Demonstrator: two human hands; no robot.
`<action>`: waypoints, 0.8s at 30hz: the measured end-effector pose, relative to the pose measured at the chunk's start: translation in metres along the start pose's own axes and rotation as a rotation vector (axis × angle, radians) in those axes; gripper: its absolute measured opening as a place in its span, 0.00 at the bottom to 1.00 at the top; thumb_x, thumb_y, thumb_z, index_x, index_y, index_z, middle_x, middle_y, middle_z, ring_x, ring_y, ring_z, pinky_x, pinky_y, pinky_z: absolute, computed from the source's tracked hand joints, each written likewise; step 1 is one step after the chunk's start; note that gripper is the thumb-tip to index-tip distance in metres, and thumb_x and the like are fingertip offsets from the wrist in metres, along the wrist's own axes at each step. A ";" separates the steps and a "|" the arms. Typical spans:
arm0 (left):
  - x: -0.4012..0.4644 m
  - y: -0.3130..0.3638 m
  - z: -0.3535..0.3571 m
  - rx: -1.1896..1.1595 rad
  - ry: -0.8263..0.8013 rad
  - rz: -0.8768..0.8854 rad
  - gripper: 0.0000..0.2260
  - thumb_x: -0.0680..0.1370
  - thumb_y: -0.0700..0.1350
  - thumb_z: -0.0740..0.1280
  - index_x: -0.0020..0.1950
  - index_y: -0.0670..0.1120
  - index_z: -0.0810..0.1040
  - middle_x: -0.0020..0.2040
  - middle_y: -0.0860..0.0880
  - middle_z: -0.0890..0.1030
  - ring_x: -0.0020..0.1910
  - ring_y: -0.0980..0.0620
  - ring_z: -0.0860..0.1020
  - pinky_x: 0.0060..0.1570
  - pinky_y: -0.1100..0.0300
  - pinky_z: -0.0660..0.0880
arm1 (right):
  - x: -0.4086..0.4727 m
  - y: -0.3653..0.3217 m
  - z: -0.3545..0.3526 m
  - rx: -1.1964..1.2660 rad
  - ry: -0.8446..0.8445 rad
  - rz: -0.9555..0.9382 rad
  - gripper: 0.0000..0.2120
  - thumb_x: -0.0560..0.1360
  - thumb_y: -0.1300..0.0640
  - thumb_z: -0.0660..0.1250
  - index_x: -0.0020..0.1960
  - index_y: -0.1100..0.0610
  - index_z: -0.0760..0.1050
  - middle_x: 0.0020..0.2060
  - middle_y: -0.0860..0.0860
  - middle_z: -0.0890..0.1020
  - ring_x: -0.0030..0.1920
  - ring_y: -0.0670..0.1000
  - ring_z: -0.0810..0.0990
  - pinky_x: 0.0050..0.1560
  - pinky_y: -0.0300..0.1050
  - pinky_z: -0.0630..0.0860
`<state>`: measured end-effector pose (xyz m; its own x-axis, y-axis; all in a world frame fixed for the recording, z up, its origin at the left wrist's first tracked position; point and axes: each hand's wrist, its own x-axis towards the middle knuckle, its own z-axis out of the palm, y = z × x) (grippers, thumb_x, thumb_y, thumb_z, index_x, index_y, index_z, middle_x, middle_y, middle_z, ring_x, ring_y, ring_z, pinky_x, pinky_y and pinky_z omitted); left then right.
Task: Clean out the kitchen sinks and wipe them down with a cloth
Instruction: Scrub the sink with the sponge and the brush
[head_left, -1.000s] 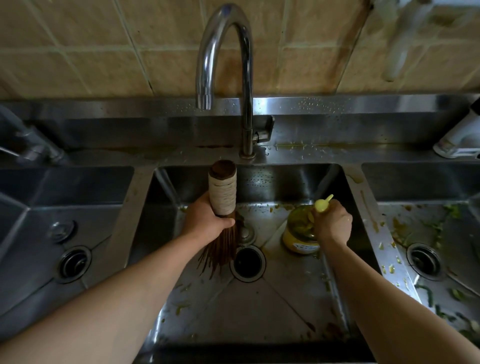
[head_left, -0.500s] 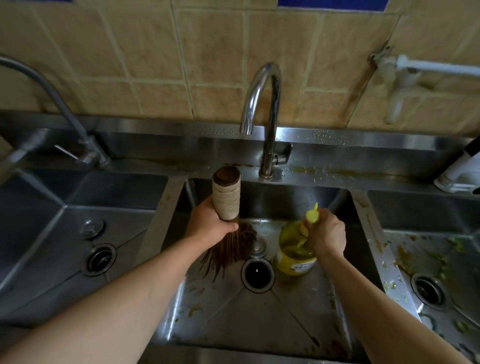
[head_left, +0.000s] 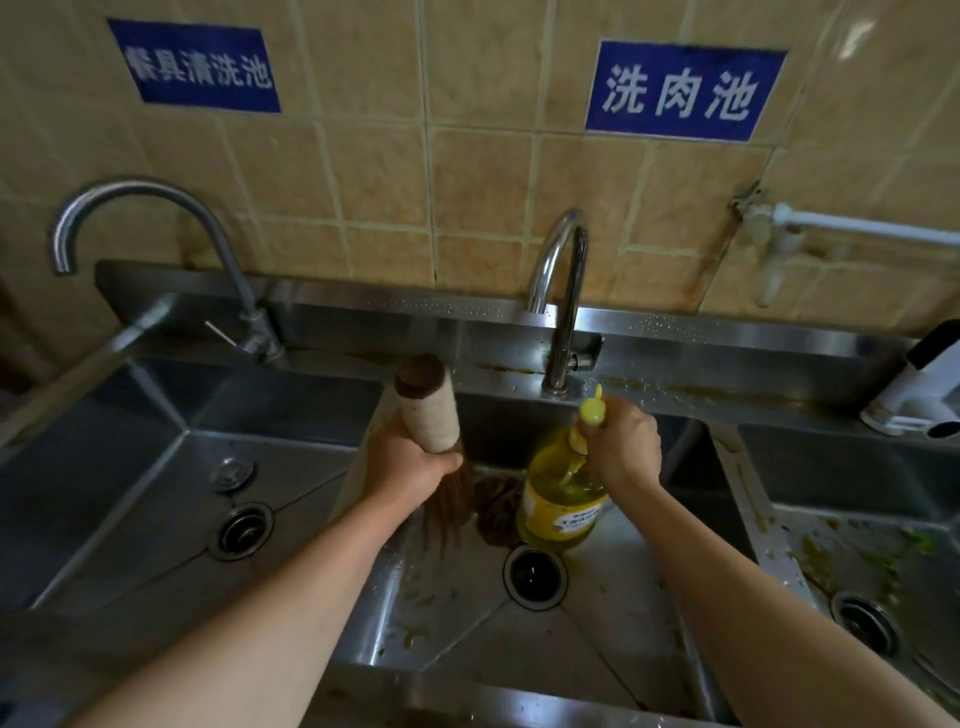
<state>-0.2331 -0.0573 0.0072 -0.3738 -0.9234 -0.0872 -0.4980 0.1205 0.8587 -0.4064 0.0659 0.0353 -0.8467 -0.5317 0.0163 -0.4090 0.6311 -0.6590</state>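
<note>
Three stainless steel basins sit in a row under a tiled wall. The middle sink (head_left: 597, 639) is where both hands work; the left sink (head_left: 130, 493) looks mostly free of scraps, while the right sink (head_left: 857, 551) carries green and yellowish food scraps across its floor. Scattered flecks also lie on the middle sink's floor around its drain (head_left: 533, 571).

The chrome faucet (head_left: 563, 296) stands behind the middle sink, its spout arching forward; no water shows running from it.

The detergent bottle (head_left: 561, 506), yellow with a yellow nozzle cap, stands roughly upright over the far part of the middle sink, its long axis leaning slightly with the cap toward the faucet. The right hand (head_left: 626, 447) has its fingers wrapped round the bottle's neck just below the cap, so the bottle hangs below the grip.

The bamboo brush (head_left: 431, 415) lies to the left of the bottle, near it, its cord-wrapped handle pointing up and away and its splayed bristles pointing down toward the drain. The left hand (head_left: 410, 467) clenches the handle where the wrapping meets the bristles.

The relation that matters: the nozzle points up, away from the sink floor and bristles. To dispense soap, the right hand would likely need to tip the bottle over, toward the bristles on its left.

No cloth is visible, so wiping seems some way off.
</note>
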 end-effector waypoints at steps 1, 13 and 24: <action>0.001 0.000 -0.003 -0.044 0.023 -0.022 0.20 0.65 0.41 0.79 0.48 0.53 0.72 0.46 0.55 0.76 0.47 0.54 0.75 0.49 0.61 0.70 | -0.001 -0.004 0.000 -0.014 -0.010 -0.007 0.14 0.77 0.51 0.66 0.57 0.59 0.74 0.51 0.59 0.79 0.53 0.60 0.77 0.50 0.53 0.74; 0.003 0.021 -0.025 -0.025 0.051 0.025 0.20 0.64 0.44 0.79 0.49 0.53 0.72 0.46 0.56 0.75 0.48 0.55 0.76 0.48 0.62 0.70 | -0.006 -0.020 -0.001 -0.095 -0.070 -0.077 0.14 0.77 0.49 0.66 0.56 0.58 0.73 0.50 0.57 0.79 0.48 0.56 0.78 0.46 0.51 0.76; -0.006 0.021 -0.037 -0.013 0.094 0.025 0.22 0.63 0.42 0.80 0.48 0.54 0.71 0.47 0.57 0.75 0.47 0.57 0.74 0.49 0.64 0.69 | 0.001 -0.031 -0.002 -0.089 -0.087 -0.144 0.13 0.76 0.50 0.67 0.55 0.57 0.75 0.50 0.57 0.80 0.50 0.59 0.78 0.45 0.49 0.74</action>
<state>-0.2125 -0.0632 0.0439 -0.3100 -0.9506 -0.0186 -0.4795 0.1395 0.8664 -0.3954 0.0469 0.0571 -0.7462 -0.6647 0.0379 -0.5556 0.5904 -0.5854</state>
